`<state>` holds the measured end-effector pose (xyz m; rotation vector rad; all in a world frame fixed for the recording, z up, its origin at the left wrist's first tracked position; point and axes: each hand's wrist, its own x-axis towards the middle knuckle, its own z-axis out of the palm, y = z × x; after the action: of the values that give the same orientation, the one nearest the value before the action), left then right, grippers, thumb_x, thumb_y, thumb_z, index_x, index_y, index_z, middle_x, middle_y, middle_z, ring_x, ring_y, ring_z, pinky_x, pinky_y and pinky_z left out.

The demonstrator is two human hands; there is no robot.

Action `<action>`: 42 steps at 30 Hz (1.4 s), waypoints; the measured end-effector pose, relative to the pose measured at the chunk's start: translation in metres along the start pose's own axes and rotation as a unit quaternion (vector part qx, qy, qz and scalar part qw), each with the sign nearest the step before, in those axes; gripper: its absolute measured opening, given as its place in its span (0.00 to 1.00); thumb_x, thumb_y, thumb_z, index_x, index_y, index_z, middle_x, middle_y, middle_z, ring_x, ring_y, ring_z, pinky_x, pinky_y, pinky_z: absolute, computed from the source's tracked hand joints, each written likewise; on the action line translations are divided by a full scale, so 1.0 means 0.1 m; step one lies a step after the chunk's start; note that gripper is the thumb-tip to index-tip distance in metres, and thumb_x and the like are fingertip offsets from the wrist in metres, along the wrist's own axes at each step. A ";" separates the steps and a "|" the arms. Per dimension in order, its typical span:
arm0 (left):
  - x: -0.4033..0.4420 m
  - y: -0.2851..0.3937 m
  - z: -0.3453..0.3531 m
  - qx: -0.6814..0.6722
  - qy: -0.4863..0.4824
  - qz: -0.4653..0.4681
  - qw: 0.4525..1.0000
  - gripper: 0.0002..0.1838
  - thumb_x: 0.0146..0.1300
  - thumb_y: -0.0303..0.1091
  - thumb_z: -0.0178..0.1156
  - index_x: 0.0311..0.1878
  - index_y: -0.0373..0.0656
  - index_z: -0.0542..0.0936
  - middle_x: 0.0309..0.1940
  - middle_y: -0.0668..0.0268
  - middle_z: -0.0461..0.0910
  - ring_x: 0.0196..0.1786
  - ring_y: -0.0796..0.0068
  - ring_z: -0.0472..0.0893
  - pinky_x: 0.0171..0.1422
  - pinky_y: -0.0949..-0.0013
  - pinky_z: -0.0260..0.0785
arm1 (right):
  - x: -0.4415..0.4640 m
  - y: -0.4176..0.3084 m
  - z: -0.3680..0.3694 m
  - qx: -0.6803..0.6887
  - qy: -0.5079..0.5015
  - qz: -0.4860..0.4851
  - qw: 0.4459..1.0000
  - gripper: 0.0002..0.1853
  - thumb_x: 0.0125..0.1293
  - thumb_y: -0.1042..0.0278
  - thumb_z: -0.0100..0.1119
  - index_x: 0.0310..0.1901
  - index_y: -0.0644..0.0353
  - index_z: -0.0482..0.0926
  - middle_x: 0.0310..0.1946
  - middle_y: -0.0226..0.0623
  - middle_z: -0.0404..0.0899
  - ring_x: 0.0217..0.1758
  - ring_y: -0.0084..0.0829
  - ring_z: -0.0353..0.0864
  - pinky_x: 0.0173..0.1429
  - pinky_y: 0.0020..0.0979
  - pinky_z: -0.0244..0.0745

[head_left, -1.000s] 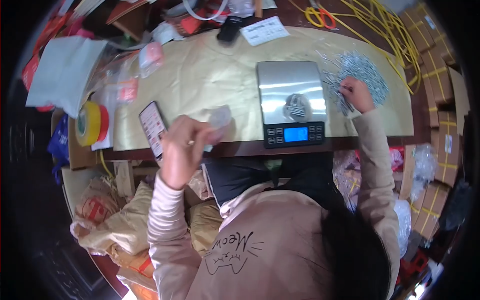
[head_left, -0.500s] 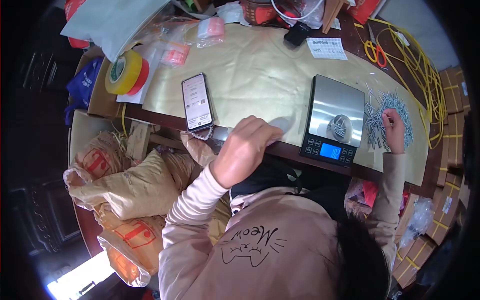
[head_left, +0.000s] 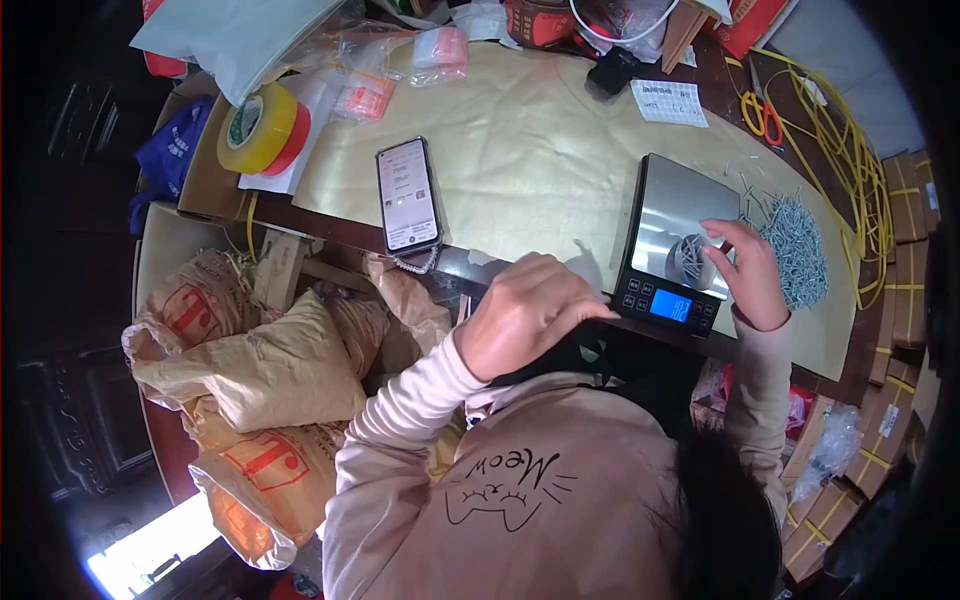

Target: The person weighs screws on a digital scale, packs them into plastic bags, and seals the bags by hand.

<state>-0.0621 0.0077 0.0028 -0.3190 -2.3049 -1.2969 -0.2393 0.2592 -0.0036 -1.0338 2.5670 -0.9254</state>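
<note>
Reaching over the digital scale (head_left: 672,205), the right hand (head_left: 748,270) has its thumb and fingers parted beside the small cup of screws (head_left: 685,262); I can't tell whether they touch it. That cup sits on the steel platform, near the lit blue display. I see the left hand (head_left: 530,312) with fingers drawn together, a blurred translucent bag (head_left: 588,260) just beyond; its grip is hidden from me. More screws lie heaped (head_left: 797,255) right of the scale.
</note>
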 end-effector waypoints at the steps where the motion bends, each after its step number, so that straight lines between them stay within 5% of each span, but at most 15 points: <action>1: 0.01 0.01 0.02 -0.017 0.000 0.020 1.000 0.09 0.47 0.30 0.73 0.30 0.40 0.83 0.20 0.66 0.76 0.21 0.68 0.71 0.29 0.66 0.63 | 0.00 -0.15 -0.01 0.022 0.004 -0.011 1.000 0.15 0.60 0.70 0.61 0.48 0.63 0.79 0.38 0.39 0.81 0.37 0.31 0.79 0.42 0.28 0.72; 4: 0.07 0.16 0.09 -0.089 -0.022 0.050 0.995 0.11 0.46 0.31 0.73 0.33 0.41 0.84 0.21 0.66 0.77 0.21 0.69 0.71 0.29 0.67 0.63 | -0.02 -0.54 0.17 0.193 -0.054 -0.132 0.971 0.20 0.63 0.62 0.61 0.54 0.64 0.75 0.43 0.38 0.80 0.42 0.31 0.79 0.48 0.28 0.71; 6: 0.11 0.22 0.10 -0.108 -0.025 0.057 0.992 0.12 0.46 0.31 0.74 0.35 0.40 0.84 0.22 0.66 0.78 0.22 0.70 0.71 0.28 0.67 0.62 | -0.05 -0.63 0.33 0.371 -0.182 -0.148 0.898 0.25 0.67 0.54 0.58 0.55 0.68 0.72 0.45 0.37 0.79 0.41 0.28 0.77 0.50 0.27 0.70; 10: -0.01 0.24 0.07 -0.121 -0.022 0.045 0.991 0.16 0.51 0.32 0.70 0.42 0.40 0.80 0.27 0.64 0.78 0.26 0.66 0.74 0.33 0.64 0.67 | -0.18 -0.64 0.55 0.568 -0.178 -0.092 0.798 0.15 0.67 0.56 0.60 0.38 0.63 0.76 0.33 0.33 0.78 0.35 0.20 0.75 0.38 0.23 0.67; 15: -0.22 0.13 0.13 -0.119 -0.034 0.027 0.992 0.15 0.54 0.33 0.69 0.42 0.39 0.77 0.28 0.65 0.78 0.27 0.66 0.77 0.35 0.66 0.68 | -0.33 -0.61 0.62 0.548 -0.106 -0.084 0.826 0.12 0.66 0.62 0.62 0.34 0.62 0.75 0.32 0.34 0.77 0.32 0.18 0.73 0.35 0.21 0.65; 18: -0.52 0.09 0.14 -0.213 0.040 -0.148 0.965 0.18 0.56 0.34 0.68 0.46 0.39 0.74 0.32 0.65 0.79 0.32 0.67 0.78 0.41 0.67 0.70 | -0.37 -0.63 0.62 0.585 -0.012 -0.065 0.808 0.13 0.65 0.62 0.62 0.30 0.61 0.72 0.28 0.34 0.74 0.30 0.22 0.71 0.33 0.24 0.63; 20: -0.61 -0.06 -0.06 -0.011 0.064 -0.137 0.988 0.24 0.53 0.31 0.71 0.49 0.37 0.70 0.42 0.60 0.78 0.48 0.63 0.76 0.54 0.65 0.68 | -0.38 -0.60 0.54 0.631 0.020 -0.076 0.772 0.14 0.65 0.61 0.62 0.30 0.60 0.71 0.26 0.33 0.72 0.28 0.24 0.70 0.33 0.26 0.63; 22: -0.78 -0.35 -0.06 0.057 0.240 -0.187 0.951 0.21 0.54 0.25 0.67 0.49 0.38 0.68 0.47 0.58 0.76 0.51 0.57 0.74 0.59 0.61 0.62 | -0.40 -0.55 0.48 0.607 0.029 -0.091 0.789 0.15 0.66 0.61 0.61 0.29 0.60 0.69 0.23 0.32 0.69 0.27 0.27 0.69 0.32 0.27 0.63; 24: -0.98 -0.57 -0.23 0.329 0.211 -0.175 0.904 0.23 0.52 0.26 0.67 0.48 0.39 0.66 0.51 0.57 0.76 0.61 0.53 0.69 0.67 0.51 0.50 | -0.41 -0.51 0.46 0.600 0.037 -0.095 0.794 0.15 0.66 0.60 0.61 0.29 0.60 0.69 0.23 0.33 0.69 0.27 0.27 0.69 0.32 0.27 0.63; 26: -1.11 -0.68 -0.32 0.387 0.191 -0.191 0.882 0.23 0.52 0.28 0.66 0.48 0.40 0.65 0.55 0.57 0.75 0.66 0.52 0.65 0.68 0.46 0.45 | -0.41 -0.52 0.45 0.608 0.042 -0.082 0.788 0.15 0.66 0.60 0.61 0.29 0.60 0.69 0.22 0.33 0.68 0.26 0.27 0.68 0.33 0.28 0.63; 38: -1.12 -0.83 -0.35 0.398 0.152 -0.205 0.881 0.25 0.53 0.30 0.65 0.50 0.41 0.62 0.60 0.58 0.72 0.70 0.50 0.62 0.71 0.41 0.35 | -0.43 -0.52 0.40 0.611 0.050 -0.090 0.785 0.15 0.67 0.60 0.60 0.29 0.60 0.68 0.23 0.33 0.68 0.26 0.27 0.68 0.33 0.28 0.64; 42: -0.89 -0.54 -0.30 0.349 0.172 -0.162 0.907 0.23 0.57 0.27 0.62 0.52 0.40 0.64 0.59 0.50 0.71 0.69 0.51 0.64 0.72 0.49 0.45 | -0.45 -0.50 0.42 0.584 0.042 -0.080 0.807 0.13 0.66 0.62 0.61 0.32 0.62 0.72 0.27 0.35 0.73 0.29 0.26 0.71 0.34 0.26 0.65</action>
<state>0.0007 -0.0436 -0.0693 0.5096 -2.3756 -0.5097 -0.1618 0.2426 -0.0062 -0.7571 1.3668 -2.1642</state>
